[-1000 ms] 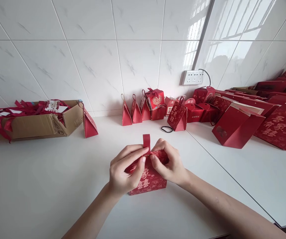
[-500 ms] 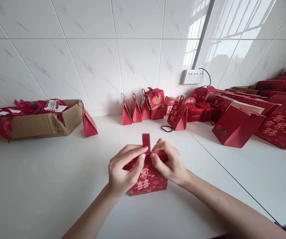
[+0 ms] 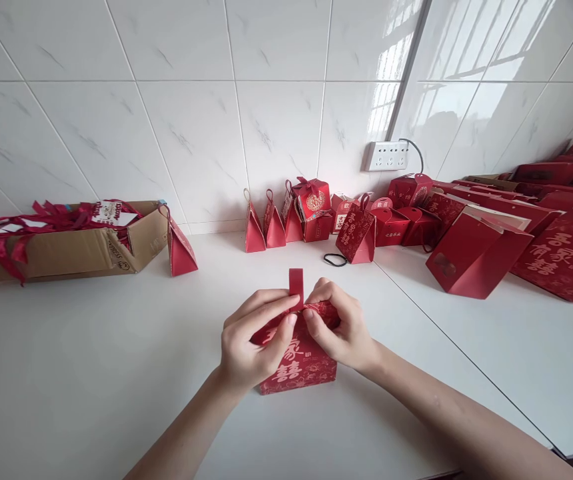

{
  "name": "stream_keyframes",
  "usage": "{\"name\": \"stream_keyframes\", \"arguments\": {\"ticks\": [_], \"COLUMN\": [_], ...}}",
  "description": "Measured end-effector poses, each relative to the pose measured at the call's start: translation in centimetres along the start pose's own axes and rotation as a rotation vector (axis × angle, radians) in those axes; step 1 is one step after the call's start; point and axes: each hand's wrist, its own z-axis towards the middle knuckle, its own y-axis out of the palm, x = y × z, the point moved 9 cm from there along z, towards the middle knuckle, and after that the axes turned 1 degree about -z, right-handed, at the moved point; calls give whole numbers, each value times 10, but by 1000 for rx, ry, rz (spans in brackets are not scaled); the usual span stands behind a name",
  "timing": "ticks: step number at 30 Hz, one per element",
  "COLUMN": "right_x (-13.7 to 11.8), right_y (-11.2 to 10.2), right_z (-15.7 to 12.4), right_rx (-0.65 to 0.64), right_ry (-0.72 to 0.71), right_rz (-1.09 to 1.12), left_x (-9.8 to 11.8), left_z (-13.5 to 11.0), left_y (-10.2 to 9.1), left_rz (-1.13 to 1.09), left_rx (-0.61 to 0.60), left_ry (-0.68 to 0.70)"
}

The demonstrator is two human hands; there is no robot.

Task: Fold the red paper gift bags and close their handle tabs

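A red gift box [image 3: 306, 363] with pale printed characters stands upright on the white table in front of me. My left hand [image 3: 256, 337] pinches its top edge from the left, thumb in front and fingers behind. From the right, my right hand [image 3: 342, 327] pinches the same edge, thumb and forefinger close to the middle. Between the two hands a red ribbon loop [image 3: 296, 283] sticks up from the top of the box. My fingers hide part of the top seam and the upper left of the front.
At left a cardboard box [image 3: 61, 257] holds dark red ribbons, with a small red box [image 3: 181, 250] beside it. Several finished-looking red boxes [image 3: 275, 230] line the wall. A black elastic loop [image 3: 335, 259] lies before them. More red boxes [image 3: 481, 253] crowd the right, below a socket strip [image 3: 388, 156].
Both hands keep their pinch on the box top. The ribbon loop has turned slightly and shows flatter. The view has shifted a little.
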Motion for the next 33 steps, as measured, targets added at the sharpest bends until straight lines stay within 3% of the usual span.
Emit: {"name": "stream_keyframes", "arguments": {"ticks": [33], "right_x": [2], "right_y": [0], "right_z": [-1], "right_rx": [9], "right_ry": [9], "right_rz": [-28], "left_x": [0], "left_z": [-1], "left_y": [-1], "left_rz": [32], "left_rx": [14], "left_ry": [-4]}}
